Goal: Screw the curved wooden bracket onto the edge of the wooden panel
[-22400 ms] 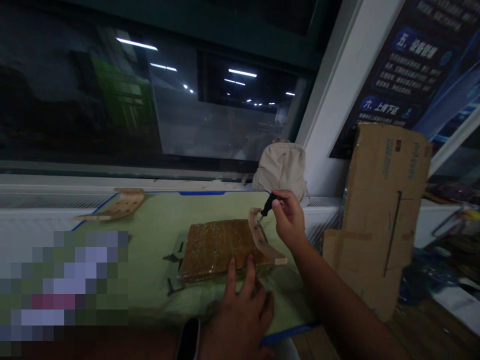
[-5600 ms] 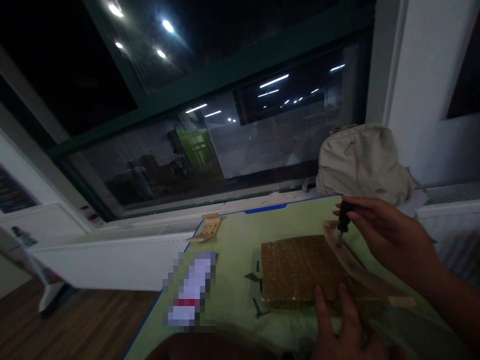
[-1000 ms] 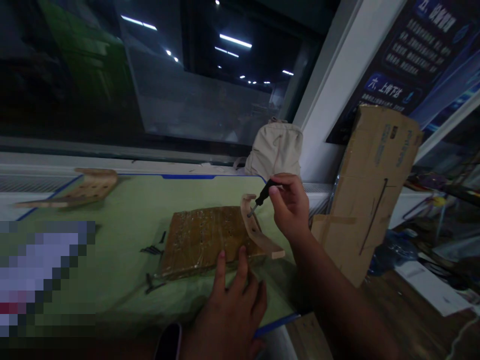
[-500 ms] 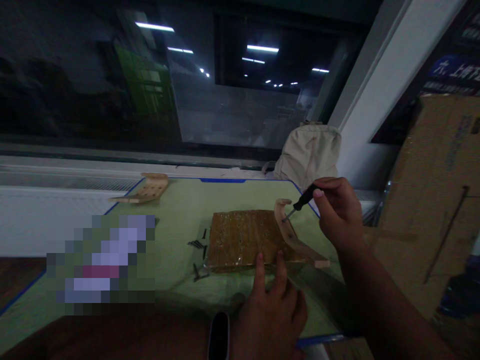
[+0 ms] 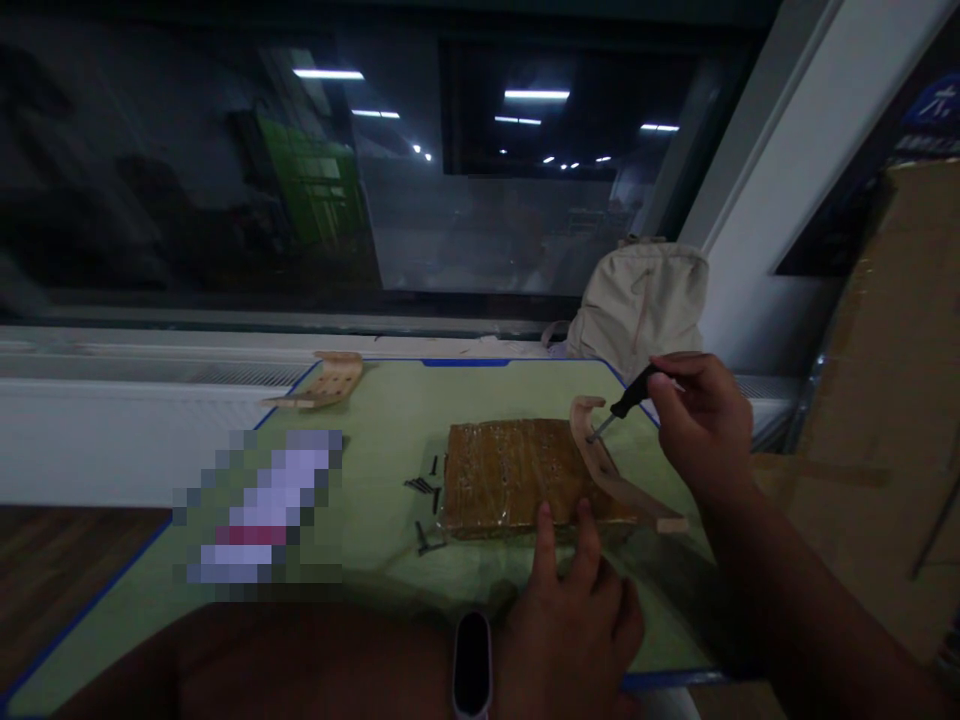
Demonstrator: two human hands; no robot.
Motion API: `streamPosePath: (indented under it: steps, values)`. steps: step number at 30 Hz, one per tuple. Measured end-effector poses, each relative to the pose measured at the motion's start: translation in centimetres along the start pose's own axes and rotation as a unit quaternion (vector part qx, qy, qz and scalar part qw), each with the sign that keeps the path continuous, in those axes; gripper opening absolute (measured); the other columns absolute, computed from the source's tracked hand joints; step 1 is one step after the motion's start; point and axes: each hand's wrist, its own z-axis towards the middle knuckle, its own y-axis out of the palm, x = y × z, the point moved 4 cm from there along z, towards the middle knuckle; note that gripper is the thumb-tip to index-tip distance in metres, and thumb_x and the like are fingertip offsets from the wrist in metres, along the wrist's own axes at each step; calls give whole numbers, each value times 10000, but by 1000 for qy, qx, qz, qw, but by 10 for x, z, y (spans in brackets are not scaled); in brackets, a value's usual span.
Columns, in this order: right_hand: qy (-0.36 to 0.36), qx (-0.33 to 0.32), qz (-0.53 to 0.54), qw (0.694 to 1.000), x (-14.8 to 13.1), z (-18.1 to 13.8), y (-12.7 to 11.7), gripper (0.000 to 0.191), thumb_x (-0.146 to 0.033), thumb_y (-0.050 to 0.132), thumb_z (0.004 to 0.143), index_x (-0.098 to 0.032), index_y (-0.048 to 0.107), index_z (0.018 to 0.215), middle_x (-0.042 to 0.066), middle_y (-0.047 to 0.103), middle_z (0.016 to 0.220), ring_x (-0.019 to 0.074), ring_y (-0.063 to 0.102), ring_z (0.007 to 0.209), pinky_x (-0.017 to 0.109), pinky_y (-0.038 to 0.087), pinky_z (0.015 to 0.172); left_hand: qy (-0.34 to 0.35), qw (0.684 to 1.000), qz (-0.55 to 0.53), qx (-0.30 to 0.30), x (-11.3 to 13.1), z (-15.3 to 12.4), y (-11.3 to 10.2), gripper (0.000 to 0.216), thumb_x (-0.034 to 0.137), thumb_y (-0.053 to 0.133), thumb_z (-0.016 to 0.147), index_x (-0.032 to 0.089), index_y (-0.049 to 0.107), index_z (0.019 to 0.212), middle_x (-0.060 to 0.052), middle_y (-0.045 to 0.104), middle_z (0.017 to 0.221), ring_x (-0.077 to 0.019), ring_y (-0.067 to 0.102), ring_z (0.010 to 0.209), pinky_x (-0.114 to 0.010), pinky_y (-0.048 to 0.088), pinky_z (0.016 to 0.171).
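My right hand (image 5: 705, 425) is closed around the black handle of a screwdriver (image 5: 628, 396). The tool slants down to the left, its tip at a curved wooden strip (image 5: 600, 460) with bent ends. That strip lies across the right end of a flat block wrapped in brown packing tape (image 5: 510, 475). Two outstretched fingers of my left hand (image 5: 574, 610) rest on the block's near edge, while its other fingers bend loosely. Several dark screws (image 5: 424, 487) lie just left of the block. Whether the tip sits in a screw is too small to tell.
Another bent wooden piece with holes (image 5: 330, 382) lies at the far left corner of the green-topped table (image 5: 397, 410). A blurred-out item (image 5: 277, 510) is on the left side. Behind stand a beige backpack (image 5: 645, 300) and, at right, a large cardboard box (image 5: 892, 330).
The whole view has shifted slightly, so the table and everything on it appear farther right. Both hands keep their places on the screwdriver and the block.
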Motion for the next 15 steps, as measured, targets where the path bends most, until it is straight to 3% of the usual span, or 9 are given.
streamPosePath:
  steps: [4,6,11,15]
  values:
    - [9,-74,83,994,-11,-11,14,226,-459,715,928,-266,680,1039,52,758,1020,203,774,933,387,656,846,0,1000,-3,-1,1,0,0,682,787,652,804,259,728,1229,-87,728,1153,-501,364,1411,-739,138,1118]
    - [24,-76,89,993,-11,-14,17,228,-448,719,929,-270,661,1059,37,763,951,194,775,866,378,656,805,-3,1000,-5,0,1,0,-1,692,788,662,798,256,724,1236,-85,726,1167,-498,367,1411,-739,148,1119]
    - [17,20,9,1000,2,-5,6,326,-394,875,771,-266,616,922,-27,635,753,145,648,622,270,560,547,8,1000,-13,-10,-1,0,-1,687,770,647,829,231,719,1247,-96,731,1174,-501,382,1420,-743,235,1106]
    - [-7,-15,24,1000,1,-3,6,254,-449,792,849,-264,654,954,20,651,881,174,689,782,304,611,658,36,999,-24,-27,-3,1,1,686,763,620,867,213,713,1266,-111,738,1171,-501,457,1380,-740,369,1043]
